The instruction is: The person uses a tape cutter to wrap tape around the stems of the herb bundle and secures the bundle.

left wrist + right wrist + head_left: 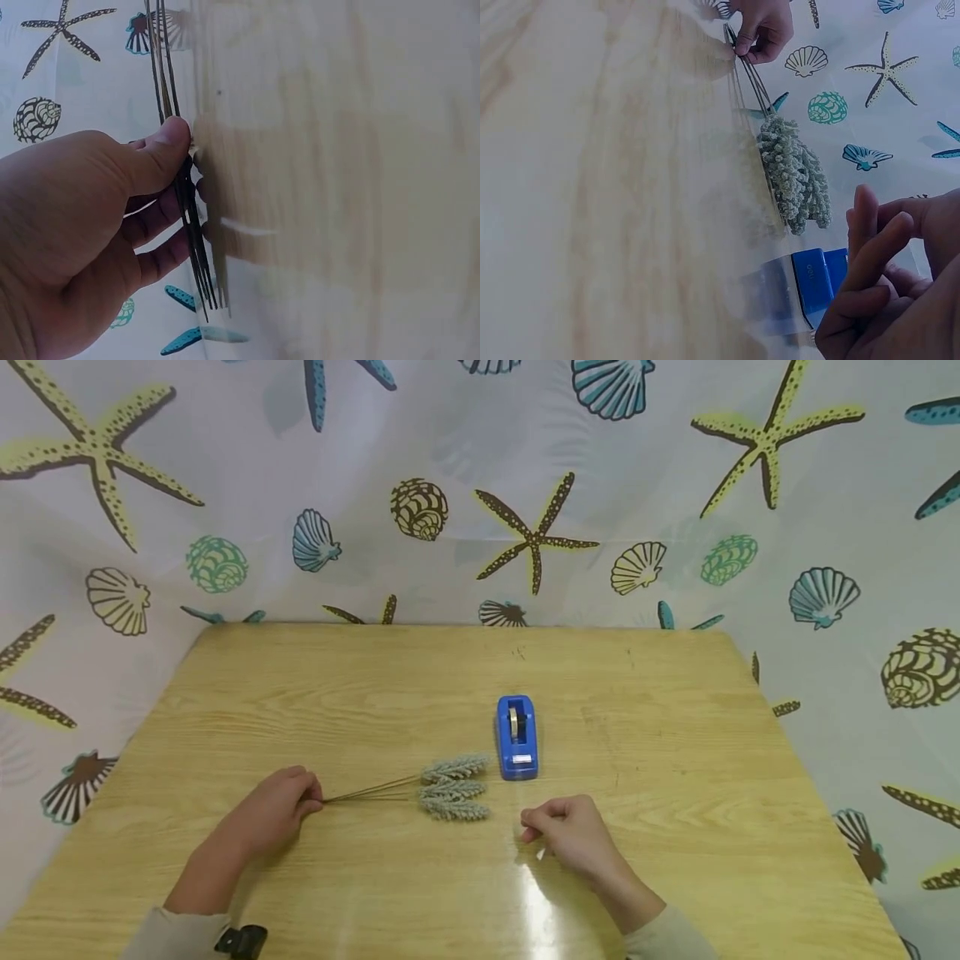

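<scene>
A bunch of grey-green artificial flower sprigs (453,789) lies across the table, fluffy heads to the right. At the left end my left hand (277,810) pinches the thin stems between thumb and fingers; in the left wrist view the dark stems (196,255) run past the fingertips. Right of the flower heads, my right hand (573,835) is raised, thumb and fingers brought together. A small pale, shiny bit like clear tape (541,853) shows at its fingers, mostly too faint to make out. A blue tape dispenser (517,764) stands just beyond, its roll in place.
The wooden table (300,693) carries these things. White cloth printed with shells and starfish (450,443) hangs behind it and along both sides. A dark band (242,941) is on the left sleeve.
</scene>
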`<state>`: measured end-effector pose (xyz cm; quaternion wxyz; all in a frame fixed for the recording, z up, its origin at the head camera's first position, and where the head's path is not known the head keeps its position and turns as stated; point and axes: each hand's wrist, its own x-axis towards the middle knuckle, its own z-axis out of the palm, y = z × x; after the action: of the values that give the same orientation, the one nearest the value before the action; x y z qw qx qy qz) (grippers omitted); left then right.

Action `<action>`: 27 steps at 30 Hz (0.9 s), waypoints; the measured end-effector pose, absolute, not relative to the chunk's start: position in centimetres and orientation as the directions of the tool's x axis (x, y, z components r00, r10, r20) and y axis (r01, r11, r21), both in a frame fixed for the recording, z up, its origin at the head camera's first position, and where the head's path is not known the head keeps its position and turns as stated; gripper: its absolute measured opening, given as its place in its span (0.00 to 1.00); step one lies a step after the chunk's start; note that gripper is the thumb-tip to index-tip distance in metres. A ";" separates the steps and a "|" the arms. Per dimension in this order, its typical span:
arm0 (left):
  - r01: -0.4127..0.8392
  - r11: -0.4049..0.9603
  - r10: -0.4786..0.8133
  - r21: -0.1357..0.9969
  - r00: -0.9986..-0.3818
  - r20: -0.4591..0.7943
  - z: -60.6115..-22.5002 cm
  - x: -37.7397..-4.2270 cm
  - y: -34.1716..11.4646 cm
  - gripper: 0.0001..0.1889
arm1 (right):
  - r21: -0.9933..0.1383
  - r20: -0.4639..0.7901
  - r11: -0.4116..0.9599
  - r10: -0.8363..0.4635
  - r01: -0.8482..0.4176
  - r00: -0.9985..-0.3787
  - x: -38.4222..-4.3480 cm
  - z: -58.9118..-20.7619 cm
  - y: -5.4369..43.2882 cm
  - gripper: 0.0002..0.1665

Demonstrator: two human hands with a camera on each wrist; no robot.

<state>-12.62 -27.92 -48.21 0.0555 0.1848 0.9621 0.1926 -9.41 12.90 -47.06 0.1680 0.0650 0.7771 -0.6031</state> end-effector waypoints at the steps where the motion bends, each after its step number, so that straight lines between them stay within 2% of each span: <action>1: 0.326 0.853 0.374 0.408 -0.927 -0.042 -48.2 -12.6 -27.9 0.04 | -0.916 -0.337 0.265 -0.097 0.302 -0.936 -9.4 -47.0 13.0 0.13; 11: 0.281 0.781 0.401 0.558 -0.910 -0.103 -48.6 -11.2 -28.1 0.05 | -0.910 -0.352 0.272 -0.103 0.314 -0.930 -8.8 -46.7 13.3 0.15; 20: 0.349 0.670 0.419 0.655 -0.907 0.054 -48.5 -11.5 -26.9 0.07 | -0.920 -0.334 0.252 -0.101 0.301 -0.937 -9.5 -45.1 13.3 0.15; 27: 0.392 0.620 0.448 0.680 -0.888 0.104 -48.0 -11.7 -25.5 0.08 | -0.927 -0.320 0.238 -0.095 0.291 -0.943 -10.1 -44.7 13.0 0.14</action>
<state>-11.73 -25.48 -48.03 0.0378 0.2335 0.8992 0.3681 -10.06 12.99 -44.73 0.1571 0.0636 0.7710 -0.6138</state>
